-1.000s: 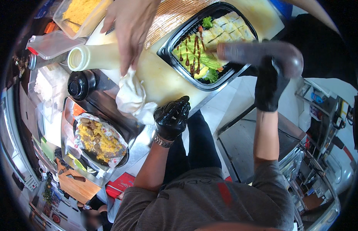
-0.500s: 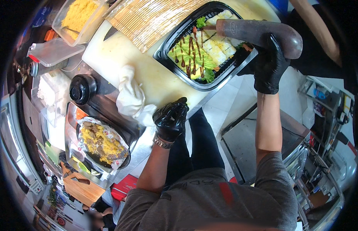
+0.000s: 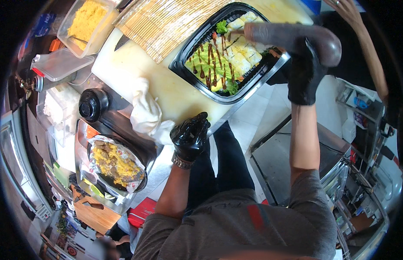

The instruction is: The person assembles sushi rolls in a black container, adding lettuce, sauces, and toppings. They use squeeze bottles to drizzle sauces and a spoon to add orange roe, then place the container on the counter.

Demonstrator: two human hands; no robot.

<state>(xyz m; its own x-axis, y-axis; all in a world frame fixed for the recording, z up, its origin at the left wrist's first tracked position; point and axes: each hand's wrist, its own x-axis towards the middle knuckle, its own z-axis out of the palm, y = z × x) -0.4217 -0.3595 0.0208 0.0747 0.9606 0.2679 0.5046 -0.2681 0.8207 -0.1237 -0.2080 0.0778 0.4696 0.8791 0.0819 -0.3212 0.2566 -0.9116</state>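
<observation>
My right hand [image 3: 306, 78], in a black glove, is wrapped round a squeeze bottle [image 3: 292, 37] of dark sauce. The bottle lies nearly level, blurred, its nozzle pointing left over a black plastic tray [image 3: 179, 60]. In that tray are sliced sushi rolls [image 3: 240, 52], some topped with green avocado slices [image 3: 201, 65], plus bits of lettuce. Dark brown sauce lines cross the avocado and reach the paler rolls. My left hand [image 3: 190, 135], also black-gloved, is curled closed at the cutting board's near edge, beside a crumpled white cloth [image 3: 146, 110]; nothing shows in it.
A bamboo mat [image 3: 160, 26] covers the far part of the white cutting board [image 3: 119, 60]. To the left stand a tub of yellow crumbs [image 3: 86, 21], stacked black bowls [image 3: 93, 105] and a dish of yellow-topped food [image 3: 117, 162]. Another person's arm [image 3: 362, 39] is at upper right.
More sauce lines lie across the avocado and rolls. The tray sits slightly further left in view. The bottle has blurred with motion, and the other person's hand has come into view.
</observation>
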